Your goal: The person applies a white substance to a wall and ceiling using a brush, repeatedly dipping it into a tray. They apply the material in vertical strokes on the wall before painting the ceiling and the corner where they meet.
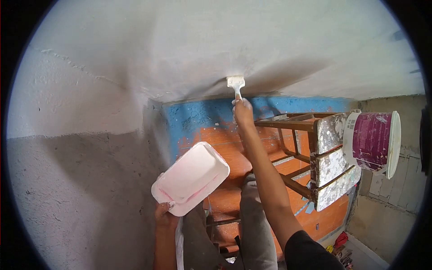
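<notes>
My right hand (243,112) is wrapped round the handle of a paintbrush (236,82). The white-coated bristles touch the pale wall (193,49), just above its blue lower band (198,112). Lower and to the left, my left hand (166,215) grips the near corner of a shallow white paint tray (191,173), fingers mostly hidden beneath it. The tray is tilted, and its inside has a wet-looking white and pinkish coat.
A paint-spattered wooden stool (328,135) stands at the right, bearing a white and purple paint bucket (372,141). The left wall (81,180) is dark grey below and pale above. Orange-brown floor (229,139) carries paint specks. Red and yellow items (339,243) lie at lower right.
</notes>
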### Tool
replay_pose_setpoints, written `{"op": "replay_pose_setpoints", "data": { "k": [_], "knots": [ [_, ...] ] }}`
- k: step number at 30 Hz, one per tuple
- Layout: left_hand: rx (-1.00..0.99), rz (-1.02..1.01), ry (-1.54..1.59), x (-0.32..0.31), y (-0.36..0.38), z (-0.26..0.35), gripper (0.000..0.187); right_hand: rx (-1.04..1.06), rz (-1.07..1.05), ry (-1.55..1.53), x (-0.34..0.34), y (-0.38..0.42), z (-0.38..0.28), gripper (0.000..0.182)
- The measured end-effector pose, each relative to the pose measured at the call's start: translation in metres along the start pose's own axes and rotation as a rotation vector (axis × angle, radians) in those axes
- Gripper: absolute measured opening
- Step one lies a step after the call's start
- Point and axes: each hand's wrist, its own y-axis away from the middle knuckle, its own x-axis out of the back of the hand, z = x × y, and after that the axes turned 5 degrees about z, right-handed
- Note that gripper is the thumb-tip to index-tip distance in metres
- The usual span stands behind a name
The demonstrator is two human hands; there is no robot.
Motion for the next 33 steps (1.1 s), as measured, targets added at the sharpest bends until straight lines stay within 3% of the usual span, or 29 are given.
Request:
{"op": "replay_pose_setpoints", "data": {
  "k": [4,7,10,14,20,24,30,33],
  "knots": [
    [-0.023,-0.003,-0.009,-0.005,0.001,0.003,0.094,0.155,-0.033,-0.059,0.016,0.07,-0.096,0.031],
    [-0.02,0.004,0.002,-0.004,-0.001,0.003,0.094,0.462,-0.012,-0.166,0.025,0.1,-0.119,0.031],
    [0.028,-0.011,-0.014,0.006,-0.002,0.002,0.095,0.427,0.011,-0.35,0.023,0.096,-0.129,0.029],
    [0.043,0.015,-0.006,0.007,-0.005,-0.002,0.093,0.538,0.05,-0.265,0.007,0.004,-0.031,0.031],
    [-0.015,0.043,-0.033,0.021,-0.014,-0.016,0.084,0.367,0.129,0.068,-0.003,-0.087,0.131,0.035],
    [-0.014,0.1,-0.047,0.032,-0.019,-0.023,0.085,0.038,0.168,0.283,-0.005,-0.101,0.154,0.036],
    [0.039,0.103,0.025,0.036,-0.019,-0.024,0.082,-0.077,0.033,0.007,-0.001,-0.045,0.05,0.035],
    [0.019,0.069,-0.019,0.021,-0.014,-0.015,0.085,0.16,0.041,0.03,0.017,0.005,-0.008,0.037]
  ]
}}
